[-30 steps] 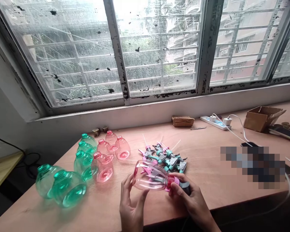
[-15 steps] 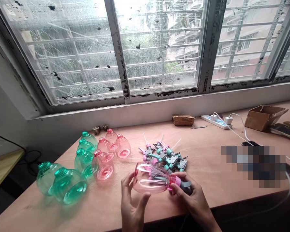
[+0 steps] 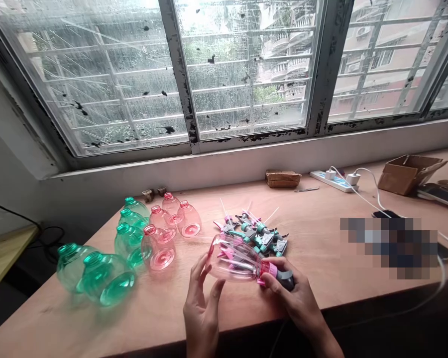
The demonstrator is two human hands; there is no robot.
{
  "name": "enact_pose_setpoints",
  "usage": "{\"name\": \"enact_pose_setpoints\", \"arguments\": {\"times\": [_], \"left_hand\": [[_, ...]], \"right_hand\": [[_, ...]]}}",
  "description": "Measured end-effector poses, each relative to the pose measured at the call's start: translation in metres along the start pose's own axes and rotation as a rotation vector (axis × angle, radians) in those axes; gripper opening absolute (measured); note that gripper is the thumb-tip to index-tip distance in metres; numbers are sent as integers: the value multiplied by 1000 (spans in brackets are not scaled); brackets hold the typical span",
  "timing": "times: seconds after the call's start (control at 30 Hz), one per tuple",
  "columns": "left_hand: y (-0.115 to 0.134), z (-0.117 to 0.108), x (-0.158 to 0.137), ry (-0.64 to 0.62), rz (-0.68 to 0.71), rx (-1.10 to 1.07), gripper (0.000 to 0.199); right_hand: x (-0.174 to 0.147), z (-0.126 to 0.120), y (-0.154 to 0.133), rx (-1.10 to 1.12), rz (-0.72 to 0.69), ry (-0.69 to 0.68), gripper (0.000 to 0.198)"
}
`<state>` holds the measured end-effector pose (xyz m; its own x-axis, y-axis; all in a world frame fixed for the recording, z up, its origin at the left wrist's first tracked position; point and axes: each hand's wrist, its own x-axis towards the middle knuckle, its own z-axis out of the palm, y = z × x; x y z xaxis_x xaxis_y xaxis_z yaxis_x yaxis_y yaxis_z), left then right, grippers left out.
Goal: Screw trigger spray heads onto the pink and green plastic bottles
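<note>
A clear pink spray bottle (image 3: 233, 263) lies sideways between my hands above the table, its base to the left. My left hand (image 3: 201, 303) curls around the base, thumb at the lower edge and fingers behind. My right hand (image 3: 294, 298) is closed on the neck end, gripping the pink collar and grey spray head (image 3: 284, 279), which sits at the bottle's mouth. Just behind the bottle lies a pile of trigger spray heads (image 3: 259, 233) in grey, pink and teal, some with white tubes sticking up.
Several open pink bottles (image 3: 160, 251) and green bottles (image 3: 110, 281) stand at the left. Along the back are a brown packet (image 3: 282, 178), a power strip (image 3: 334, 181) and a cardboard box (image 3: 406, 174). A blurred patch and white cables lie at the right.
The view has tilted slightly. The spray bottle's base end has risen a little relative to its neck, and both hands remain at its two ends.
</note>
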<state>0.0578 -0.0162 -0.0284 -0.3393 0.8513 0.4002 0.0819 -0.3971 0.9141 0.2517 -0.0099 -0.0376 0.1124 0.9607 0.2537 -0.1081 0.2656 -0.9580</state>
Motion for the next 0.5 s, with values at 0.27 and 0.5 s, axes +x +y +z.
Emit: {"name": "enact_pose_setpoints", "arguments": {"times": [0.27,0.5], "left_hand": [[4,4,-5,60,10,-71,72],[-2,4,1,73,48,41,55]], "right_hand": [[4,-8,5,-78,-44,-59,37],[1,-5,-2,-87,-35,-30,40]]}}
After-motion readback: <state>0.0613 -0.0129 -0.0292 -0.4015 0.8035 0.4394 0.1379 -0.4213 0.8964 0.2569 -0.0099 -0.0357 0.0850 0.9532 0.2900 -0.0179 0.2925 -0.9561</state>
